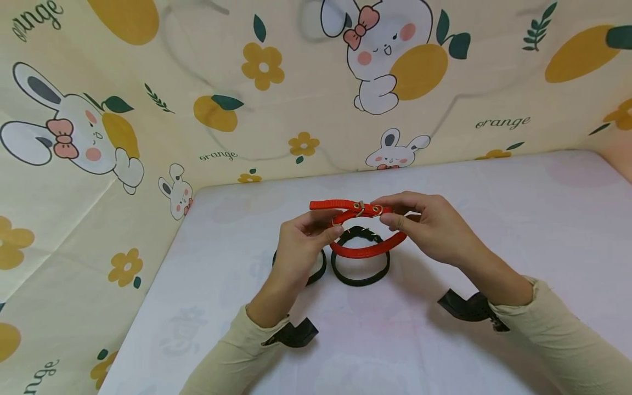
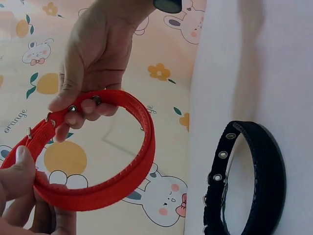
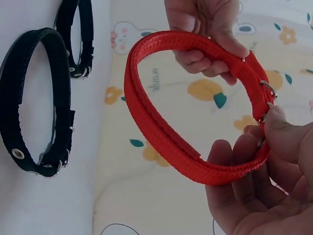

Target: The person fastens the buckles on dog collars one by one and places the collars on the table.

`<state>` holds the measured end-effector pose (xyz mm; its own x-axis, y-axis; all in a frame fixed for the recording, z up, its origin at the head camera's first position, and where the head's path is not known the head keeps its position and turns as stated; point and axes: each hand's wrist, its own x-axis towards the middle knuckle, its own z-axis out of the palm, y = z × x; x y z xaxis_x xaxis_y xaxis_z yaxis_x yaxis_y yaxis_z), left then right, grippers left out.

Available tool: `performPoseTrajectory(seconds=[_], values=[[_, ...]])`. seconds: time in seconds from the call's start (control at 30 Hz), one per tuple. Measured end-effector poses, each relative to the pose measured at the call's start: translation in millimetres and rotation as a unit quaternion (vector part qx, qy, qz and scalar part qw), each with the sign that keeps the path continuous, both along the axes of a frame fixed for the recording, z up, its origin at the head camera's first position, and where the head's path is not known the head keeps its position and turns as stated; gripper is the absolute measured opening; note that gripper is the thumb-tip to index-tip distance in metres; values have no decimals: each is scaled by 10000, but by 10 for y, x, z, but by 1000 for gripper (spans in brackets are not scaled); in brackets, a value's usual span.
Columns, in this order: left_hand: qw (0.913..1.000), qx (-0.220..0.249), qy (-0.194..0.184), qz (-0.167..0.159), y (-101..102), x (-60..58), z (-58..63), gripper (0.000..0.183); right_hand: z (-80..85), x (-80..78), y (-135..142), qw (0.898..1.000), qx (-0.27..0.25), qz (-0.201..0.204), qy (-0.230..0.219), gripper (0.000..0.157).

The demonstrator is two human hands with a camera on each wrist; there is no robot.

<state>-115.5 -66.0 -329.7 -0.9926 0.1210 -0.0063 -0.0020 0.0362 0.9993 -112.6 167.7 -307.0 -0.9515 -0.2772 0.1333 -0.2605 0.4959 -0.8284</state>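
Observation:
A red buckled collar (image 1: 367,252) with metal eyelets is held up above the table, closed into a loop. My left hand (image 1: 301,241) pinches it near the buckle's left side, thumb toward me. On the other side my right hand (image 1: 429,227) pinches the strap by the eyelets between thumb and fingers. The strap's free end sticks out to the left in the head view. In the right wrist view the red collar (image 3: 161,132) shows its buckle close to the right thumb. Beneath it lies a black collar (image 1: 360,282), partly covered by the red one.
Another black collar (image 1: 321,269) lies to the left, mostly hidden behind my left hand. The table (image 1: 494,219) has a pale cloth. A curtain (image 1: 276,115) printed with rabbits and oranges rises at the back and left. Black straps (image 1: 466,307) hang at both wrists.

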Motion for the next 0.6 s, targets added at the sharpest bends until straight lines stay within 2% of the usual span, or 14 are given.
performPoseTrajectory(seconds=[0.23, 0.47, 0.6], values=[[9996, -114, 121, 230, -13, -56, -6, 27, -11, -5, 4, 9996, 257, -100, 75, 26], [9998, 125, 157, -31, -58, -70, 25, 26, -20, -10, 9, 9999, 161, 19, -57, 23], [9993, 33, 370, -25, -74, -60, 40, 23, -33, -22, 0, 9997, 103, 200, -91, 22]])
